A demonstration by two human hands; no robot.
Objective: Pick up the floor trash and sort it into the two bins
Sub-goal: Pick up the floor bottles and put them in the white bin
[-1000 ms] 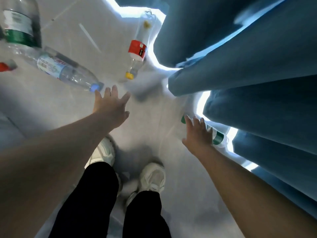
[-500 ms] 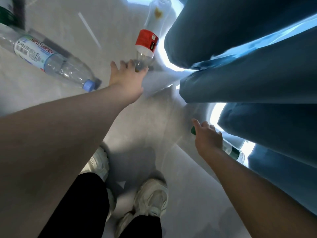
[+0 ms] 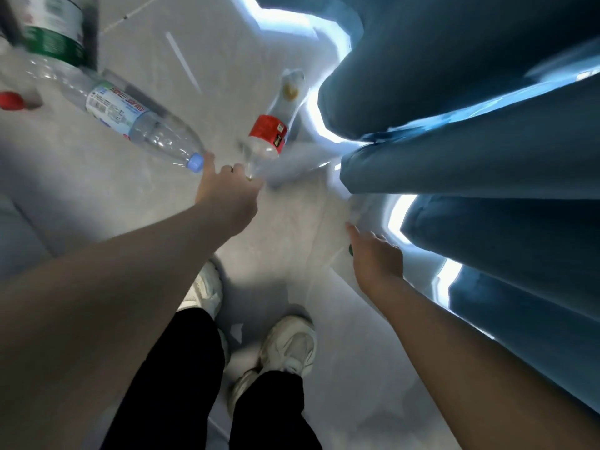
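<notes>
While L hand grips its neck, btl looks clear, red-labelled.

The left hand hides the neck and cap of the red-label bottle, whose far end is smeared by blur. Under the right hand only a small green bit peeks out; what it belongs to, and whether the hand grips it, cannot be told. A green-label bottle is cut off by the top edge, and a blurred red cap by the left edge.
</notes>
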